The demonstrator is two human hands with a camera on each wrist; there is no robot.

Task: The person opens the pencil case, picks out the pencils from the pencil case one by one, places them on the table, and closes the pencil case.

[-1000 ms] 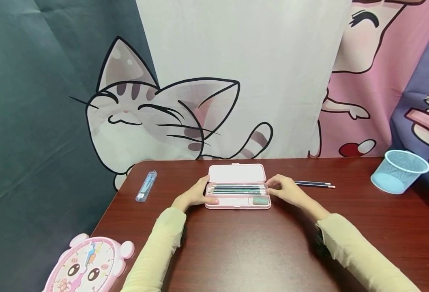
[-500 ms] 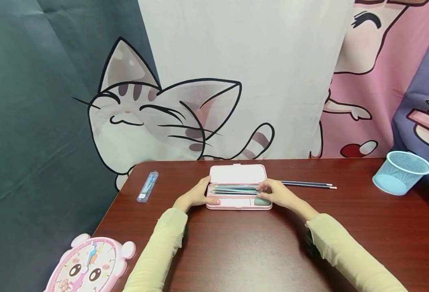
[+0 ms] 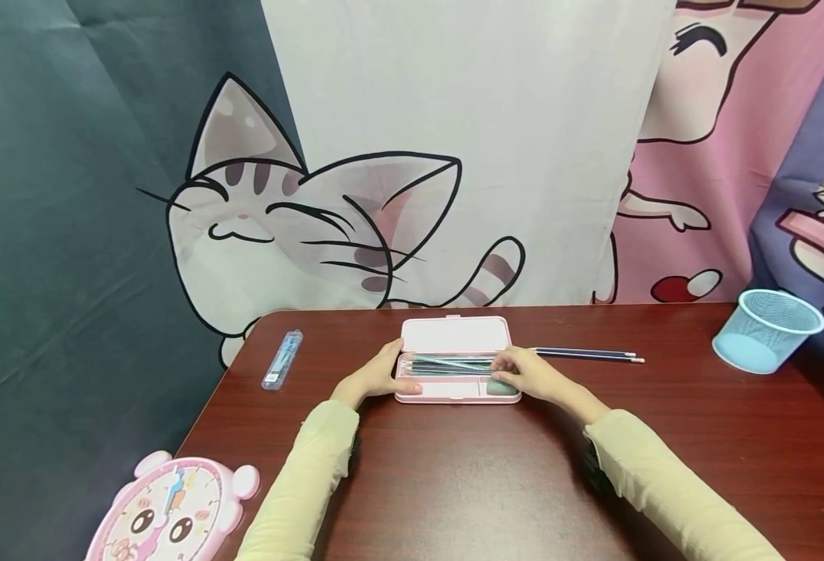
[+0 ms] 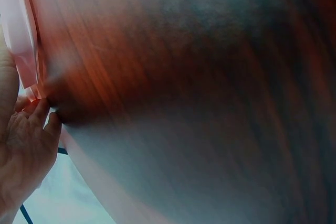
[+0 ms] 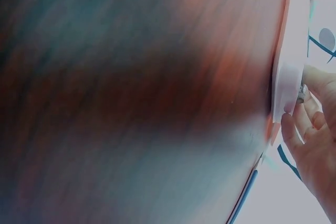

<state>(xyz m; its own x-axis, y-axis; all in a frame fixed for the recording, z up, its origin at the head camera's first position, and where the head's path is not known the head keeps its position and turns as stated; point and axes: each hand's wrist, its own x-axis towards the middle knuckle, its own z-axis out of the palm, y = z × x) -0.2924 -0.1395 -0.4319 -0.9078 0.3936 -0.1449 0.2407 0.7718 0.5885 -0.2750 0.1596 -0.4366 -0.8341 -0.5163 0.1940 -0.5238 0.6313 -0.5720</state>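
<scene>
A pink pencil case (image 3: 412,398) lies on the table with its lid (image 3: 456,335) folded back. Its rear compartment holds several pencils (image 3: 447,365), and a green eraser (image 3: 501,387) sits in the front right one. My left hand (image 3: 373,380) grips the case's left end, thumb on the front part. Over the right end, my right hand (image 3: 534,375) pinches a pencil that lies slantwise over the others. In the right wrist view, a pencil end (image 5: 301,95) shows between thumb and fingers of the right hand (image 5: 317,140). The left wrist view shows the left hand (image 4: 26,150) against the case.
Two dark pencils (image 3: 587,354) lie on the table (image 3: 468,483) to the right of the case. A light blue mesh basket (image 3: 768,331) stands at the far right. At left are a clear blue slim box (image 3: 282,360) and a pink clock (image 3: 167,514).
My right hand has moved left from the case's right edge onto the pencils and pinches one, which now slants. The left hand has kept its grip on the case.
</scene>
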